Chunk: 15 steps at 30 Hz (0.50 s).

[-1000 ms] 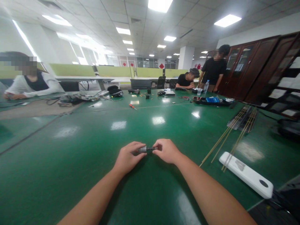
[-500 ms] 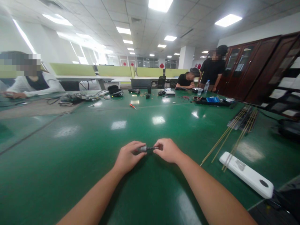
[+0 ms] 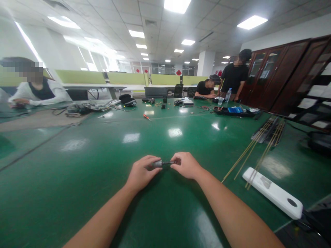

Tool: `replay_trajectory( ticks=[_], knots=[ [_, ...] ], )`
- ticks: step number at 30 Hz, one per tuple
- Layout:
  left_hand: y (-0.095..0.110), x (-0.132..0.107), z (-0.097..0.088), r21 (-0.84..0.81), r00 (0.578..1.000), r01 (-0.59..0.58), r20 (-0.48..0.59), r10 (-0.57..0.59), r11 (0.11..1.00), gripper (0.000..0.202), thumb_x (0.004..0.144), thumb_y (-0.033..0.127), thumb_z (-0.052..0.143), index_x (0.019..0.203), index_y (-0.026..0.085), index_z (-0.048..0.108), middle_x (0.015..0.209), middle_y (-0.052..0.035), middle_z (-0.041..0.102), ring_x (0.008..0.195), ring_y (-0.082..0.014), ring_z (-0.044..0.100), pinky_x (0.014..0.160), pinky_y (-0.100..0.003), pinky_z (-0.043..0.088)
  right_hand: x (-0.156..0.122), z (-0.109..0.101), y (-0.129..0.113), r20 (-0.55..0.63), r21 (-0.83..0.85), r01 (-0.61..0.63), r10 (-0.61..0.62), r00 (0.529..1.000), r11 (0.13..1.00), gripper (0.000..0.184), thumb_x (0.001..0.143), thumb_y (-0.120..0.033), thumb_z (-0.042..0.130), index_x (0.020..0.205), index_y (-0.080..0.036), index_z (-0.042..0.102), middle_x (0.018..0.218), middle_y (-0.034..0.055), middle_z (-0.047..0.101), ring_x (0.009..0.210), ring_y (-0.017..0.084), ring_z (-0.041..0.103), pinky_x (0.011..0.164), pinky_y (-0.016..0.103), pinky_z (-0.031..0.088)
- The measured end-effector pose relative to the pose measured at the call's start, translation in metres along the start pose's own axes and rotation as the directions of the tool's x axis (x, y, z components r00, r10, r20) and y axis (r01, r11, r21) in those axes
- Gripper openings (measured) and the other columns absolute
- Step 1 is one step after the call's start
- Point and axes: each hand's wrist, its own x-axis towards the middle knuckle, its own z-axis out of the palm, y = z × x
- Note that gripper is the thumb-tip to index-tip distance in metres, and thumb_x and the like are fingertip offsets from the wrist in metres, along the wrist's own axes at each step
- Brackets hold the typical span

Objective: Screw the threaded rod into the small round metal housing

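Hardly anything is moving across the last second: the right hand is sitting a touch further right in view, and the standing person at the far end is shifting slightly.

Left edge: a person in white sleeves is sitting at the green table, beside a tangle of cables and boards.

Left hand is staying low over the near part of the table, fingers curled, thumb and forefinger pinching the grey end of a small dark cylindrical part. It is lying level, bridging the 2 hands just above the table surface. The right hand is gripping its thin black end with the fingertips, the other fingers folding in.

Further back, 1 red-handled screwdriver is lying alone, well apart from the hands. Red signs are hanging on the far windows; their marks are too small to read.

Far right of centre: a seated person in black is leaning on the table, with a water bottle standing near the standing person.

Right side: thin brass rods are running diagonally, their near ends crossing the far end of a white power strip. Its grey marking is too blurred to read. Dark wooden cabinets are lining the right wall.
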Motion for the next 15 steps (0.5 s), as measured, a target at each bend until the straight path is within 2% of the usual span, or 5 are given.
replay_trajectory(
  ticks=[15],
  knots=[
    [0.0026,0.0008,-0.0014,-0.034,1.000,0.027,-0.006,-0.028,0.999,0.026,0.079,0.029,0.072,0.104,0.023,0.072,0.102,-0.0043,0.069,0.086,-0.0182,0.065,0.074,-0.027,0.055,0.0011,0.0004,0.0014,-0.023,0.004,-0.027,0.027,0.999,1.000,0.008,0.075,-0.017,0.069,0.083,-0.020,0.070,0.076,-0.0004,0.069,0.067,0.013,0.059,0.062,0.023,0.041]
  ],
)
